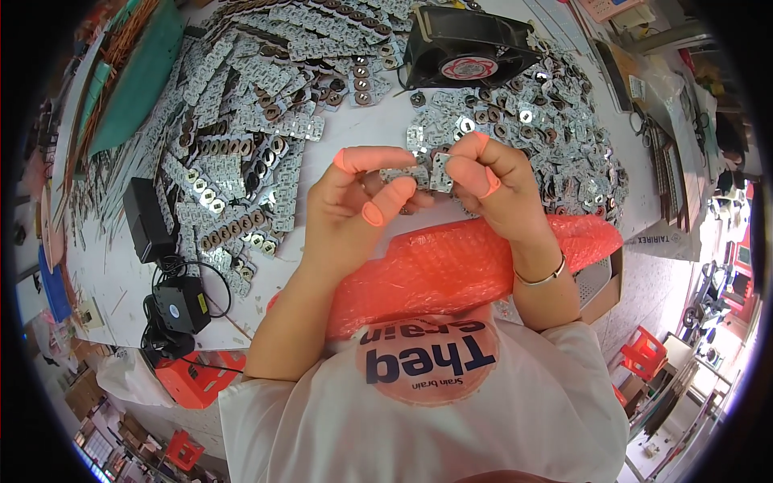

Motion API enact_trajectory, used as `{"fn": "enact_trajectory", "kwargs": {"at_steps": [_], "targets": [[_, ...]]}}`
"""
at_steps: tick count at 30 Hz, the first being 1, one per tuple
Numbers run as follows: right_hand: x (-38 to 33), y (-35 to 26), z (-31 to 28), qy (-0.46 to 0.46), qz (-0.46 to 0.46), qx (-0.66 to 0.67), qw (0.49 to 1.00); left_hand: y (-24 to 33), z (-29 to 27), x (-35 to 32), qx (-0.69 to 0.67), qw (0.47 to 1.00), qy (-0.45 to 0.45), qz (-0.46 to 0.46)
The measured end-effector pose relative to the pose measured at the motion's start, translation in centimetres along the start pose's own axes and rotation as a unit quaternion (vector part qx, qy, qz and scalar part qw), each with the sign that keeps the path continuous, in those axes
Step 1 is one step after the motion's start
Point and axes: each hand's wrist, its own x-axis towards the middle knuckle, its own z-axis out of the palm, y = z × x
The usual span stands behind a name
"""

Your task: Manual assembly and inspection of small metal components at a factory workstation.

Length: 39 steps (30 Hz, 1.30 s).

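One red fan label (pixel 469 68) beyond fingers (pixel 374 158)

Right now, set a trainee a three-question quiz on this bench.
1. True or false: the thumb and index finger of the right hand pinch a small board.
2. What lies just beyond the shirt? A) a keyboard B) red wrap C) a newspaper
3. Fill in: a black ____ stands beyond the right hand, among many metal pieces.

Key: 1. True. 2. B. 3. Fan.
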Motion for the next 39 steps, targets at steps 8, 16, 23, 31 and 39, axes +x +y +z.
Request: {"fn": "enact_trajectory", "kwargs": {"at_steps": [8,16,23,31,39], "targets": [[0.0,0.6,-0.2,-0.017,-0.078,-0.103,0.991,-0.9,-0.6,0.5,0.357,0.879,-0.015,0.317],[0.0,0.0,-0.3,-0.005,0.0,-0.076,0.997,-1.0,-0.2,0.1,0.254,0.937,-0.003,0.241],[0.5,1.0,-0.3,0.011,-0.083,-0.136,0.987,-0.6,-0.7,-0.5,0.281,0.943,-0.028,0.176],[0.9,0.9,-2.4,-0.05,-0.152,-0.249,0.955,-2.1,-0.5,0.1,0.352,0.916,-0.032,0.19],[0.3,0.1,-2.1,-0.018,-0.139,-0.195,0.971,-1.0,0.5,0.1,0.259,0.964,0.031,0.056]]}}
